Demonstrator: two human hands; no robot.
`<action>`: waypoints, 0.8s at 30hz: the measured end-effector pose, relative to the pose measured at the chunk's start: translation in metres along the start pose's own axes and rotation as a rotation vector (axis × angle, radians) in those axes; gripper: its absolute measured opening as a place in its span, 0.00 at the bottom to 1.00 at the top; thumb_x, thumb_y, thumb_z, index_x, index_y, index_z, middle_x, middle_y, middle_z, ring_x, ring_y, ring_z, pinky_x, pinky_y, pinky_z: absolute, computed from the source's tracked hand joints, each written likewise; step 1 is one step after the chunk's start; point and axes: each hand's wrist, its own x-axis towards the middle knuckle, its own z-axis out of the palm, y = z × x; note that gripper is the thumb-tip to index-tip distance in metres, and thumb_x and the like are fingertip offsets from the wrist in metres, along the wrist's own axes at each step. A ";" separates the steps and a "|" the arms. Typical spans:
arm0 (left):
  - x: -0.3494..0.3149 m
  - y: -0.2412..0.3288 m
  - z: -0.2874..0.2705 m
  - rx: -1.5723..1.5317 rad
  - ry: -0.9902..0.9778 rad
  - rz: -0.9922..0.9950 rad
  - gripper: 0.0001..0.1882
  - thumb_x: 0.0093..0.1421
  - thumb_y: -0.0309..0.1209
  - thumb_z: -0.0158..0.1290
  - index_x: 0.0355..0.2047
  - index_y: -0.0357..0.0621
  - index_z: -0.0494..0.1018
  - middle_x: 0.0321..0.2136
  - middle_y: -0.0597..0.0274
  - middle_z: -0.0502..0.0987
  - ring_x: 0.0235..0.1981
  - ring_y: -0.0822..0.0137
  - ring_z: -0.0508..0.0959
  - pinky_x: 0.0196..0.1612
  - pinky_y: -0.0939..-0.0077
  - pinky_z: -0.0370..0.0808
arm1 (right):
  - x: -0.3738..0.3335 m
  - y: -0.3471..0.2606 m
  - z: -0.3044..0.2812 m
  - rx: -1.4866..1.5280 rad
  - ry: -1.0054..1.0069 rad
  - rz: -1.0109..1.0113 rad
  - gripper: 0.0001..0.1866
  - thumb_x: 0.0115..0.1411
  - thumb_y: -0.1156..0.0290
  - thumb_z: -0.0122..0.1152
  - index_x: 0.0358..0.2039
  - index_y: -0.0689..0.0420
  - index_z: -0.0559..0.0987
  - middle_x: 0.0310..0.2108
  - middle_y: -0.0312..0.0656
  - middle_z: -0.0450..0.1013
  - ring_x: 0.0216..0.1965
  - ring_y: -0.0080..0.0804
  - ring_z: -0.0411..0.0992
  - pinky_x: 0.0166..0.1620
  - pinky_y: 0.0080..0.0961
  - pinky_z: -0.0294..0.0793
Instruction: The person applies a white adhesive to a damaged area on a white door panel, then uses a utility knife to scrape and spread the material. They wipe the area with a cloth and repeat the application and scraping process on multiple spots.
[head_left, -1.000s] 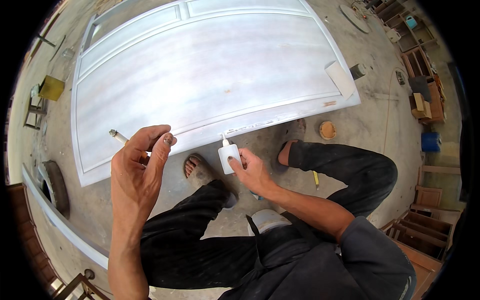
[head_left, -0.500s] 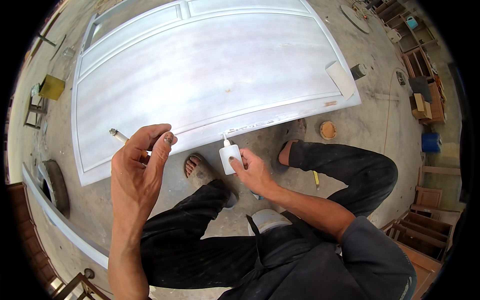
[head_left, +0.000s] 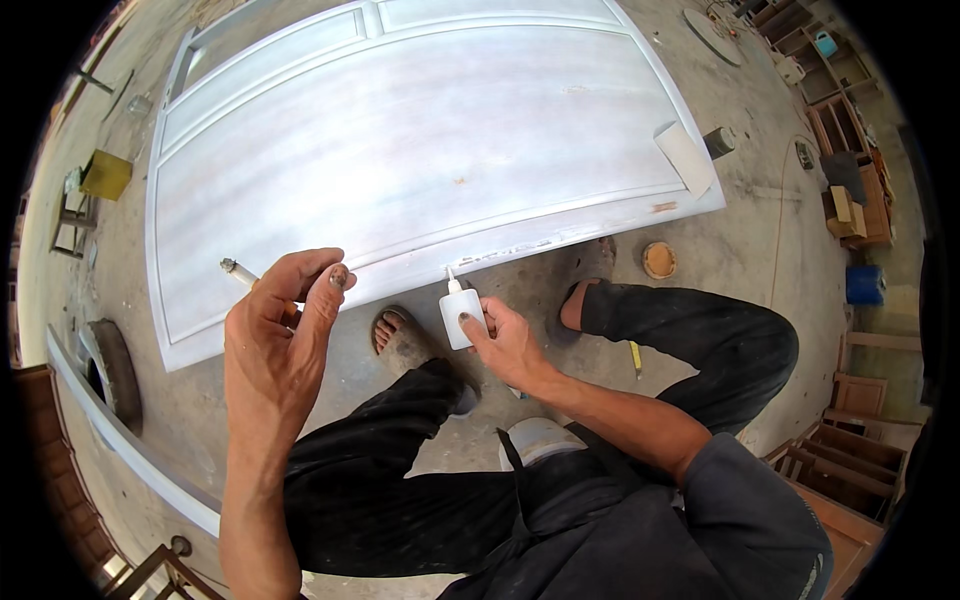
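"What's underfoot?"
"Concrete floor (head_left: 745, 215) (stained in patches), with a tire (head_left: 123, 375) and a round tub (head_left: 659, 260) on it."
"And the pale panel (head_left: 400, 130)?"
"A whitish sheet (head_left: 684, 160) lies near its right corner."

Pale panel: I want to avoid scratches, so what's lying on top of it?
A pale flat piece lies on the panel by its near right corner. The left hand blocks part of the near left side from view, so anything behind it there cannot be seen.

A stained grey concrete floor (head_left: 755, 225) is stretching around us. Brown wooden cabinets (head_left: 872, 208) are standing along the right.
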 end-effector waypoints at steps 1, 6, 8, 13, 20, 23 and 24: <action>0.000 0.001 0.000 -0.004 0.002 -0.003 0.17 0.72 0.39 0.55 0.49 0.36 0.81 0.34 0.57 0.86 0.34 0.74 0.81 0.30 0.81 0.74 | 0.000 0.001 0.000 -0.001 0.001 -0.012 0.19 0.71 0.60 0.59 0.51 0.65 0.75 0.34 0.42 0.81 0.31 0.23 0.77 0.35 0.24 0.76; 0.000 0.002 0.000 -0.008 0.006 -0.001 0.18 0.72 0.39 0.55 0.49 0.36 0.81 0.34 0.57 0.86 0.34 0.74 0.81 0.30 0.81 0.74 | 0.003 0.005 0.002 -0.002 -0.018 -0.038 0.20 0.71 0.60 0.59 0.51 0.66 0.75 0.34 0.43 0.81 0.31 0.23 0.77 0.35 0.24 0.77; 0.000 0.002 0.000 -0.009 0.003 0.003 0.18 0.72 0.39 0.55 0.49 0.35 0.81 0.34 0.57 0.86 0.34 0.73 0.81 0.30 0.81 0.74 | 0.003 0.006 0.006 0.019 -0.004 -0.022 0.20 0.69 0.59 0.60 0.48 0.65 0.76 0.32 0.47 0.81 0.32 0.30 0.78 0.37 0.30 0.76; -0.001 0.003 0.002 -0.053 0.037 -0.043 0.14 0.70 0.34 0.58 0.46 0.33 0.80 0.33 0.57 0.85 0.30 0.74 0.77 0.32 0.78 0.72 | 0.003 0.004 0.018 0.020 -0.028 -0.011 0.20 0.69 0.59 0.60 0.48 0.66 0.76 0.32 0.48 0.80 0.32 0.30 0.78 0.37 0.31 0.76; -0.001 -0.002 -0.002 0.025 0.016 -0.006 0.19 0.72 0.41 0.56 0.49 0.36 0.81 0.33 0.55 0.86 0.34 0.72 0.83 0.30 0.80 0.75 | 0.004 0.005 0.022 0.033 -0.038 -0.018 0.20 0.69 0.59 0.60 0.48 0.65 0.76 0.32 0.48 0.80 0.32 0.31 0.78 0.37 0.31 0.76; -0.001 0.000 0.001 -0.053 0.041 -0.034 0.14 0.70 0.35 0.58 0.46 0.33 0.80 0.32 0.58 0.85 0.29 0.74 0.76 0.32 0.79 0.72 | 0.004 0.008 0.021 0.100 -0.010 -0.012 0.19 0.69 0.59 0.60 0.46 0.64 0.76 0.31 0.49 0.80 0.32 0.34 0.78 0.38 0.34 0.75; -0.001 0.000 0.000 -0.030 0.031 -0.020 0.16 0.71 0.37 0.57 0.47 0.34 0.81 0.33 0.57 0.85 0.31 0.74 0.79 0.31 0.80 0.73 | 0.005 0.009 0.019 0.110 -0.004 -0.013 0.19 0.69 0.59 0.60 0.46 0.64 0.76 0.32 0.50 0.80 0.32 0.34 0.78 0.38 0.33 0.76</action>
